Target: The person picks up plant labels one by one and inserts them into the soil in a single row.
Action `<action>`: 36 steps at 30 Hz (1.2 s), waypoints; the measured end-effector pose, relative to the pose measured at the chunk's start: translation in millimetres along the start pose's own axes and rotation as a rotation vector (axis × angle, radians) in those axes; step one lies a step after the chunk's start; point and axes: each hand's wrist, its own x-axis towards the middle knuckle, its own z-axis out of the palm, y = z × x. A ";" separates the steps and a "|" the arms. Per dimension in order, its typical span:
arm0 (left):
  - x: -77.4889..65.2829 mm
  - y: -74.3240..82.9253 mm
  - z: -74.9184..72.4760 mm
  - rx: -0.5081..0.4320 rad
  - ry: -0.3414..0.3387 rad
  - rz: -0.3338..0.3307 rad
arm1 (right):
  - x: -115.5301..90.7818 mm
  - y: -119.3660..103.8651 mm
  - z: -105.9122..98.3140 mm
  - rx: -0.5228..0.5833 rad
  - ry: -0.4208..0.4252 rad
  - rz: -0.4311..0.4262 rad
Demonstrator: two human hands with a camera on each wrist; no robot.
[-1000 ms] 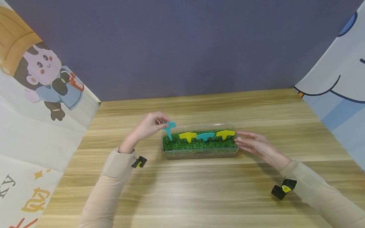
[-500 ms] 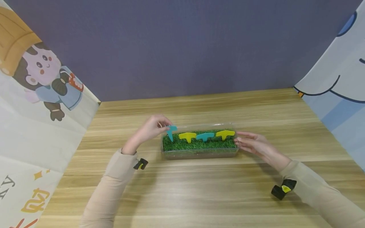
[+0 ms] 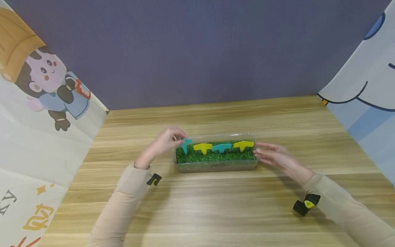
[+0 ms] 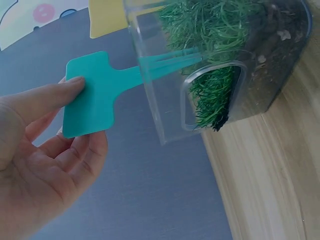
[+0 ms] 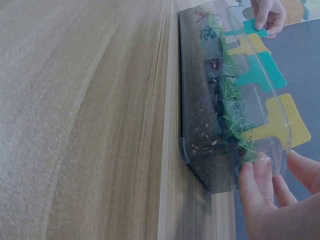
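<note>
In the head view, my left hand point(image 3: 168, 140) is at the left end of a long clear plastic planter box point(image 3: 216, 168) lined with green grass point(image 3: 202, 159). It pinches a teal T-shaped plant label point(image 4: 90, 97) by its wide head, thumb on the front and fingers behind. The label's narrow stem passes behind the clear end wall, its tip down at the grass. My right hand point(image 3: 274, 157) rests its extended fingers against the box's right end, close to the handle opening. Between the hands stand a yellow label point(image 3: 203, 148), a teal label point(image 3: 222, 148) and another yellow label point(image 3: 243, 145).
The box stands on a wood-grain table point(image 3: 210, 206). Dark soil point(image 5: 197, 95) shows through its side under the grass. A dark blue-grey panel point(image 3: 203, 55) rises behind the table, with printed cartoon sheets point(image 3: 46, 82) at both sides. A black wrist device point(image 3: 307, 204) sits on each sleeve.
My left hand has lowered slightly and moved a little right, carrying the teal label's stem further down into the grass. The right hand and box stay where they were.
</note>
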 end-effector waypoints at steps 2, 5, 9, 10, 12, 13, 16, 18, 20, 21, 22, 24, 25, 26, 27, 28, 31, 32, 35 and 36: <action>0.0 -0.7 0.9 0.000 -0.001 -0.002 | 1.0 0.7 -0.4 -0.006 0.001 -0.001; -0.3 -1.5 1.9 0.003 -0.005 -0.002 | 2.7 2.3 -1.0 -0.005 0.007 0.004; -0.4 -2.4 3.2 0.011 -0.014 -0.006 | 3.9 3.9 -1.8 0.005 0.010 0.010; -0.3 -2.7 3.5 0.013 -0.015 -0.009 | 4.0 4.2 -2.2 0.005 0.009 0.011; 0.0 -3.1 4.1 0.018 -0.016 -0.010 | 4.3 4.3 -2.6 0.004 0.007 0.009; 0.4 -3.7 4.5 0.024 -0.017 -0.008 | 4.3 4.3 -2.8 0.002 0.006 0.006; 1.4 -5.7 6.5 0.047 -0.024 0.002 | 4.5 4.3 -3.7 0.000 0.004 0.000; 1.9 -7.0 8.1 0.064 -0.029 0.008 | 4.7 4.4 -3.8 0.001 0.004 -0.004; 2.1 -7.8 10.0 0.072 -0.029 0.014 | 5.2 4.8 -4.1 0.003 0.003 -0.005; 2.0 -8.1 10.8 0.072 -0.028 0.014 | 5.6 5.0 -4.2 0.003 0.003 -0.005; 1.9 -8.4 11.6 0.072 -0.023 0.016 | 6.0 5.4 -4.3 0.003 0.004 -0.004; 1.7 -9.3 13.3 0.074 -0.014 0.029 | 6.9 6.0 -4.6 0.001 0.004 -0.003; 1.8 -10.0 14.3 0.075 -0.009 0.035 | 7.3 6.3 -4.8 -0.001 0.006 -0.003; 1.9 -10.6 15.3 0.076 -0.003 0.038 | 7.7 6.6 -5.0 -0.005 0.007 -0.002; 2.0 -11.4 16.3 0.076 0.002 0.042 | 8.1 6.8 -5.2 -0.009 0.008 -0.001; 2.1 -12.1 17.3 0.080 0.008 0.045 | 8.5 7.1 -5.4 -0.010 0.009 0.001; 2.6 -14.0 19.8 0.092 0.025 0.055 | 9.0 7.3 -5.7 -0.020 0.012 0.002; 2.6 -14.5 20.6 0.096 0.031 0.059 | 9.1 7.2 -5.8 -0.025 0.012 0.003; 1.9 -15.2 22.2 0.115 0.043 0.071 | 9.2 7.1 -6.1 -0.033 0.014 0.005; 1.7 -15.4 22.6 0.120 0.047 0.072 | 9.3 7.2 -6.3 -0.037 0.014 0.005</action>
